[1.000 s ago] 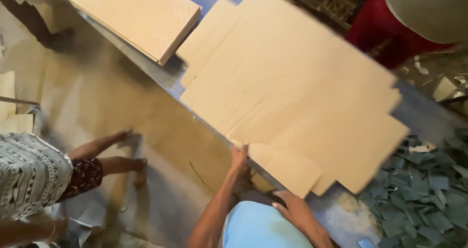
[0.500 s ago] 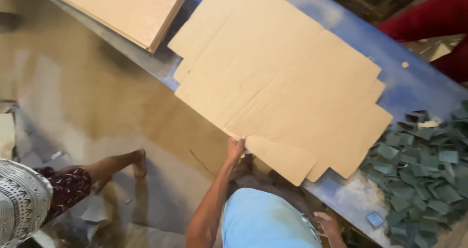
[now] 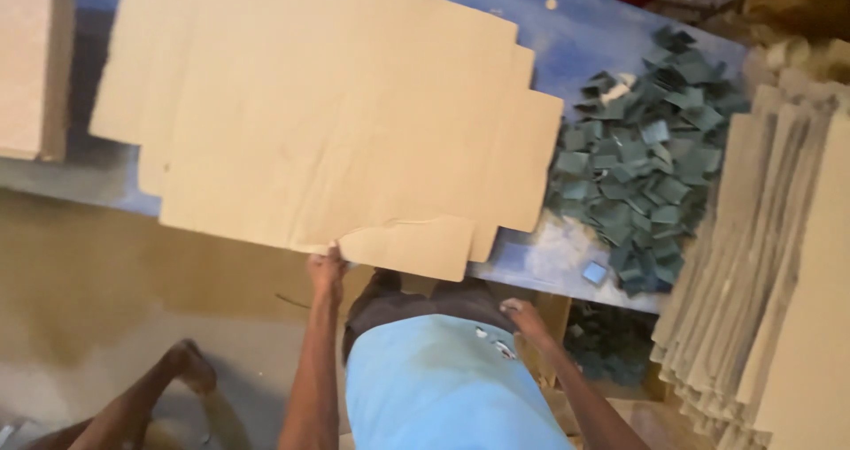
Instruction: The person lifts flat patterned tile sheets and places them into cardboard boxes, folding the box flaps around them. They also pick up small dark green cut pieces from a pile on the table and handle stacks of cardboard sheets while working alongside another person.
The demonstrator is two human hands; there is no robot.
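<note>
A large flat die-cut cardboard sheet [image 3: 336, 123] lies spread over the blue table [image 3: 611, 43], its near flap hanging past the table's front edge. My left hand [image 3: 326, 269] pinches the sheet's near edge beside that flap. My right hand [image 3: 522, 313] hangs lower, by my hip below the table edge. It holds nothing and its fingers are loosely apart. My light blue shirt [image 3: 443, 388] fills the bottom centre.
A heap of small dark green squares [image 3: 646, 149] covers the table's right part. A stack of flat cardboard sheets [image 3: 770, 264] leans at the far right. Another cardboard stack [image 3: 31, 61] sits at the left. Another person's foot [image 3: 190, 366] rests on the floor, lower left.
The view has swung right, bringing the right-hand cardboard stack into sight. The sheet now lies squarer to the table edge. My left hand kept hold of it; my right hand stayed low.
</note>
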